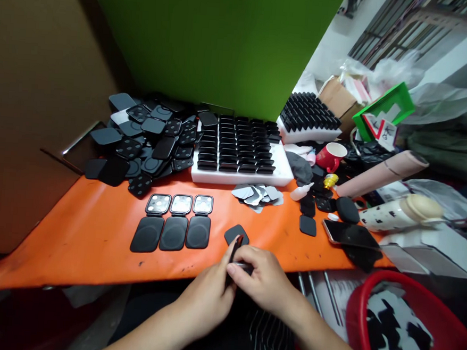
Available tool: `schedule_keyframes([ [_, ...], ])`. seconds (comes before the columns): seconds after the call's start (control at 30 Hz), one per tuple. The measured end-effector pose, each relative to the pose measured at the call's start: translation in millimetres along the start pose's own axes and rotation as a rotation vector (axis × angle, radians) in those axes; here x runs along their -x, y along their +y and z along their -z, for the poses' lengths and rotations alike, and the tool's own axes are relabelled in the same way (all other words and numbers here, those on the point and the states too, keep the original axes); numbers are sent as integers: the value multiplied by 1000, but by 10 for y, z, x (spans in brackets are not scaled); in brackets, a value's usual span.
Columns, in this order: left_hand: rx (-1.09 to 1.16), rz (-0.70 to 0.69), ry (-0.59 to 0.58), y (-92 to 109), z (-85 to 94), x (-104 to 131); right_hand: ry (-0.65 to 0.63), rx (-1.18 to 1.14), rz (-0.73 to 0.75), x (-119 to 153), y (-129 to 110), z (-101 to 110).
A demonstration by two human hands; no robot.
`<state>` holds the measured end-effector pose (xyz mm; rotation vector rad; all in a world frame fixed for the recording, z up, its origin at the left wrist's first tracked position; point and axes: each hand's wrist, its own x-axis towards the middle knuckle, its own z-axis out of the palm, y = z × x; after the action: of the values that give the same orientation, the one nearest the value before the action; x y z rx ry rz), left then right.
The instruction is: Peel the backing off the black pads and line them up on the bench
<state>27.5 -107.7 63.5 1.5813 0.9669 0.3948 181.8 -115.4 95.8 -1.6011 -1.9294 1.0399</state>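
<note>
My left hand [211, 291] and my right hand [268, 279] meet at the table's front edge. Both are closed on a small black flat piece [235, 248], seen nearly edge-on; my fingers cover much of it, including a dark part under the right fingers. Just behind them a loose dark square plate [236, 233] lies on the orange tabletop [103, 262]. To the left, three opened hinged black cases stand in a row, such as this one [173, 234]; their lower halves are black pads, their upper halves shiny with round spots.
A pile of dark square plates [152, 137] fills the back left. Behind, a white foam tray [237, 178] holds rows of black pieces; another foam tray [312, 135] stands farther right. Silvery flat pieces [258, 195], a red mug [330, 158], a phone [349, 234] and a red tub [362, 312] are right.
</note>
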Motion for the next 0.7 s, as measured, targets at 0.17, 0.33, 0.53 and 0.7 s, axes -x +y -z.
schedule_keyframes([
  [0.17,282,16,-33,29,-16,-56,49,-67,-40,20,-45,-45],
  [0.33,-82,35,51,1,7,-40,48,147,-85,44,-101,-17],
  [0.53,-341,7,-27,19,31,18,10,246,-64,77,-118,-5],
  [0.7,-155,-11,-32,53,2,28,56,9,-84,66,-30,-73],
])
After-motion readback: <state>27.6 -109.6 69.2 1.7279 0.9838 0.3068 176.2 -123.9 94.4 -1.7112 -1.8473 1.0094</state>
